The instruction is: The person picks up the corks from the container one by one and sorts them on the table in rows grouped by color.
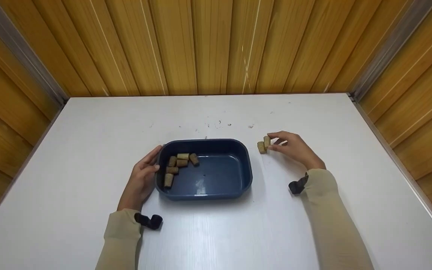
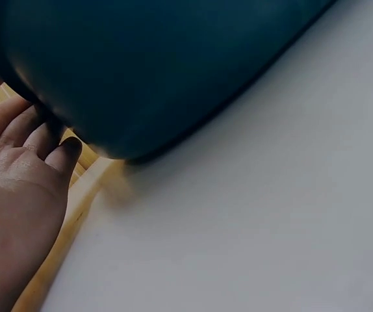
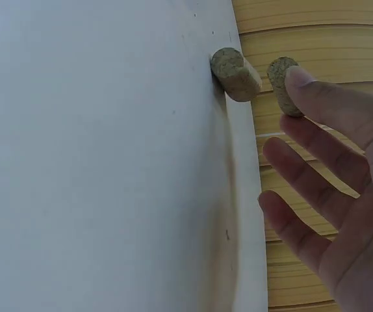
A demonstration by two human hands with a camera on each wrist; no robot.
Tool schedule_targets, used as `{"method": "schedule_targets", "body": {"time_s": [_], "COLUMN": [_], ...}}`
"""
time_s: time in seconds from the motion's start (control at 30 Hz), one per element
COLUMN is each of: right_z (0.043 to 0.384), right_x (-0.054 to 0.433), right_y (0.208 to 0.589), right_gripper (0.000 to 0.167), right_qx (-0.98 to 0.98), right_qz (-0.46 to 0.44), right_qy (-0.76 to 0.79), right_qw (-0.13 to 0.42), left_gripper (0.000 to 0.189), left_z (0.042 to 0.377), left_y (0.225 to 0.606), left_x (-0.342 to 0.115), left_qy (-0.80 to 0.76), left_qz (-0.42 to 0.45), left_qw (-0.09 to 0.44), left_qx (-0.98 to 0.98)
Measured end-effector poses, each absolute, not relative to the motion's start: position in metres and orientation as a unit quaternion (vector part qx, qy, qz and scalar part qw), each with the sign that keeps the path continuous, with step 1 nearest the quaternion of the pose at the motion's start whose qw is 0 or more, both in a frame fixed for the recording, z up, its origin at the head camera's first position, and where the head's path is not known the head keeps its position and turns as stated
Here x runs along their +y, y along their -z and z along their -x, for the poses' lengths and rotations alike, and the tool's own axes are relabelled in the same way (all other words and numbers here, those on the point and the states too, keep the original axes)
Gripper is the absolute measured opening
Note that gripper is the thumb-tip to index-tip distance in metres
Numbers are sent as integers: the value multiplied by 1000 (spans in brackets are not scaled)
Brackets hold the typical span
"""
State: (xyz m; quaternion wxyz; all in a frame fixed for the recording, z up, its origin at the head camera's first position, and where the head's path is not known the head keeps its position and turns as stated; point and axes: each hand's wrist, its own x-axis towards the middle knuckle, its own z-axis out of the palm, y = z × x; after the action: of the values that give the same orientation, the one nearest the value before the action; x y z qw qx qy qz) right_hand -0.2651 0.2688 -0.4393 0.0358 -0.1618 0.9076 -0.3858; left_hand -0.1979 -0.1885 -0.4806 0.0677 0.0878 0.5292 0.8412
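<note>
At the left end of the dark blue plastic tub, my left hand grips the wall, thumb at the rim and fingers along the outside. The left wrist view has the tub's outer side filling the top, with the left hand against its end. Several corks lie grouped in the tub's left part. Right of the tub, my right hand pinches a cork between thumb and forefinger, the other fingers spread. Another cork lies on the table close beside the held one.
The white table carries small dark marks behind the tub. Wood-look panels stand along the table's back and sides. A black wrist camera sits on the left sleeve and another camera on the right.
</note>
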Motion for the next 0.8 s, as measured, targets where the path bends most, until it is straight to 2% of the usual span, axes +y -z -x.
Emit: {"method": "schedule_targets", "body": {"time_s": [0.8], "right_z": [260], "right_x": [273], "right_y": [441], "right_gripper": [46], "right_qx": [929], "right_qz": [104], "right_qy": [338], "right_qw": [111], "left_gripper": [62], "left_z": [197], "left_y": [479], "left_x": [-188], "left_qy": [-843], "left_qz": [-89], "left_qw": [65], "left_qx": [527]}}
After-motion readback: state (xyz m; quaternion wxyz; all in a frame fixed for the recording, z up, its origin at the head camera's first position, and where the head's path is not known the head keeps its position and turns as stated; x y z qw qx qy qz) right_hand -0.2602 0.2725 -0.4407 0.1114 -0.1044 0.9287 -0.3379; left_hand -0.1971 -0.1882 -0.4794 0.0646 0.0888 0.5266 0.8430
